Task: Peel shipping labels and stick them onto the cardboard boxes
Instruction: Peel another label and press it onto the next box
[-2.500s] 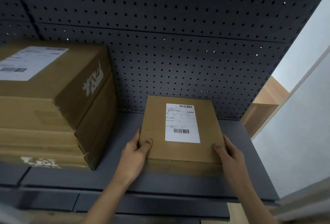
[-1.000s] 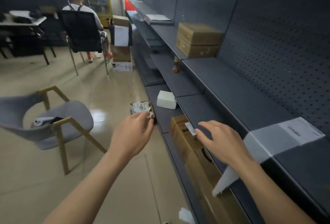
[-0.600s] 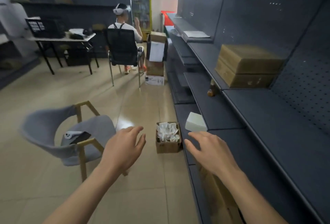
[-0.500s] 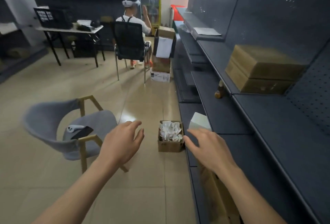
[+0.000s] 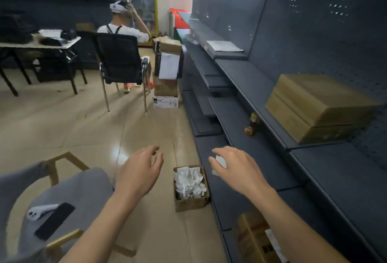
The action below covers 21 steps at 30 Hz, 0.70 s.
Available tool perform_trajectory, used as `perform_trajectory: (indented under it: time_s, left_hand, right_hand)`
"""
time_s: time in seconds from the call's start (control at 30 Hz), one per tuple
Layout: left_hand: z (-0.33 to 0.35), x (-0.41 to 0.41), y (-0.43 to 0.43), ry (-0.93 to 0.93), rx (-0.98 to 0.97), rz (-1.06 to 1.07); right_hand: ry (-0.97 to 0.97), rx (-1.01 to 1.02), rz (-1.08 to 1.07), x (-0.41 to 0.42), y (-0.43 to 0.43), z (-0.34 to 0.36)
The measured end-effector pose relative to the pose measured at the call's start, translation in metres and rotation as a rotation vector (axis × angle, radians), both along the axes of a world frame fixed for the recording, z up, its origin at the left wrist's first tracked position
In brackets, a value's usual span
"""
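Between boxes: both hands are empty and reaching out for the next label or box. The left hand (image 5: 139,173) hangs palm-down over the floor, fingers loosely spread. The right hand (image 5: 235,168) is likewise open, over a white pack (image 5: 221,163) on the low shelf (image 5: 261,158), not gripping it. A stacked box (image 5: 318,107) sits far right; a scrap carton (image 5: 190,187) lies between the hands.
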<state>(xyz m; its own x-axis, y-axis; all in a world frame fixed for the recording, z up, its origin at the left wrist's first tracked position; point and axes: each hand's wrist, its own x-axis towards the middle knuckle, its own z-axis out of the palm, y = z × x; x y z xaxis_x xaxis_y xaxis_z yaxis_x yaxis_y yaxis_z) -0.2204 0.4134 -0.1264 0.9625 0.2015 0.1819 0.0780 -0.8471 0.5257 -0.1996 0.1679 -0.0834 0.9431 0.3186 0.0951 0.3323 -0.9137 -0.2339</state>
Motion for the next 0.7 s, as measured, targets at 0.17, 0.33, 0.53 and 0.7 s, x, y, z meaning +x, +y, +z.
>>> perform_trajectory:
  time_s: [0.17,0.33,0.53,0.7]
  left_hand:
    - [0.028,0.118,-0.040,-0.108,-0.010,-0.259]
    - [0.047,0.226,-0.119,-0.164,-0.009,-0.501]
    - [0.070,0.333,-0.220,-0.205,-0.033,-0.717]
    - [0.092,0.407,-0.285,-0.199,0.006,-0.839]
  right_hand:
    - [-0.137,0.063,-0.227,0.061,-0.039,0.023]
    - [-0.299,0.116,-0.460,0.109,-0.107,0.039]
    - [-0.411,0.112,-0.704,0.154,-0.187,0.055]
    - [-0.390,0.123,-0.918,0.179,-0.237,0.062]
